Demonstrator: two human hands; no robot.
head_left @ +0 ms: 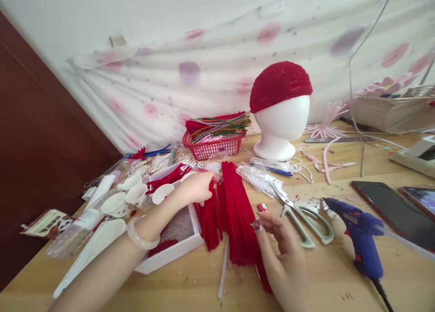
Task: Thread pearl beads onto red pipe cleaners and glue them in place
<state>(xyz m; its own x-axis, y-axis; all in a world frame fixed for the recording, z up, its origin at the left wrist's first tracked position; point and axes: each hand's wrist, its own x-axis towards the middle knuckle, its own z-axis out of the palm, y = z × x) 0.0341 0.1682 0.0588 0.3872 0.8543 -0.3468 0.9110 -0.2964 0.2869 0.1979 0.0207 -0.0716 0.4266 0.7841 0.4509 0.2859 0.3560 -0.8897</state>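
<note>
Reaching across the tabletop, my left hand point(200, 187) is bent closed over the upper end of a short bunch of red pipe cleaners point(210, 226). Its fingertips are partly hidden, so what they grip does not show. Beside that bunch lies a longer, thick bundle of red pipe cleaners point(239, 216). My right hand point(283, 253) is at the bundle's lower right side, thumb and index finger brought together. Anything in this pinch is too small to make out. A red strand runs down behind the right thumb. Green-handled scissors point(306, 219) lie just beyond that hand.
A white foam head point(280, 128) wearing a red cap point(281, 86) stands behind. A blue glue gun point(360, 237) and phone point(390, 207) lie right. Left are paper cups point(115, 205) and a white box point(173, 253); a red basket point(217, 148) holds pipe cleaners at the back.
</note>
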